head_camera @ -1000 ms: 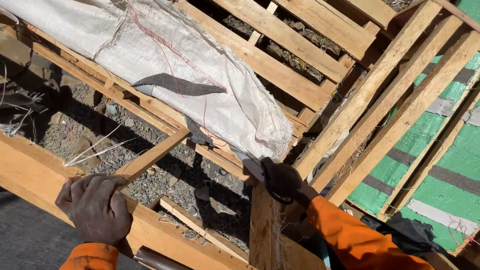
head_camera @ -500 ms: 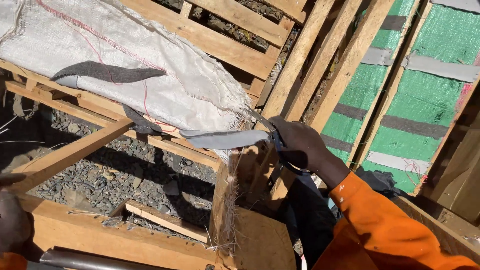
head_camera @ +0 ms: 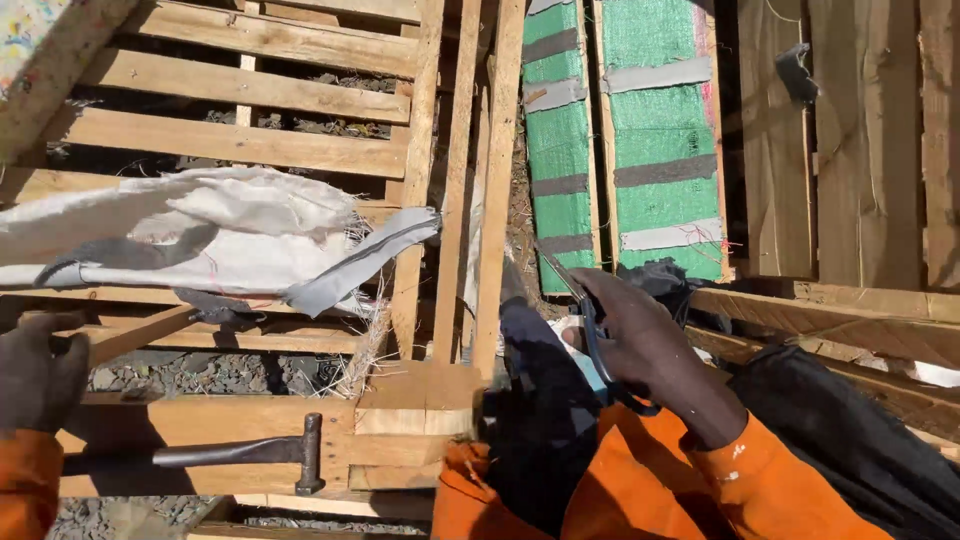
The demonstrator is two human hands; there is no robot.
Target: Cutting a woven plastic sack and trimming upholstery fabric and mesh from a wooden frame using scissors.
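Note:
My right hand (head_camera: 650,350) grips a pair of blue-handled scissors (head_camera: 592,335), blades pointing up and left, close to my chest and my orange sleeve. My left hand (head_camera: 38,372), dark-gloved, is at the left edge, closed around the end of a thin wooden slat (head_camera: 135,330) on the wooden frame (head_camera: 200,420). A white woven sack (head_camera: 200,235) lies over the pallet slats, with a loose grey tape strip (head_camera: 365,260) at its right end. The scissors are apart from the sack.
A hammer (head_camera: 255,452) lies on the frame's near beam. Upright pallet boards (head_camera: 470,200) stand in the middle. Green panels with grey tape bands (head_camera: 625,140) lean behind them. Dark cloth (head_camera: 850,440) lies at the right. Gravel shows under the frame.
My right hand has drawn the scissors back from the sack's edge toward my body. The view has swung right. The hammer has come into view. The sack's grey strip hangs loose.

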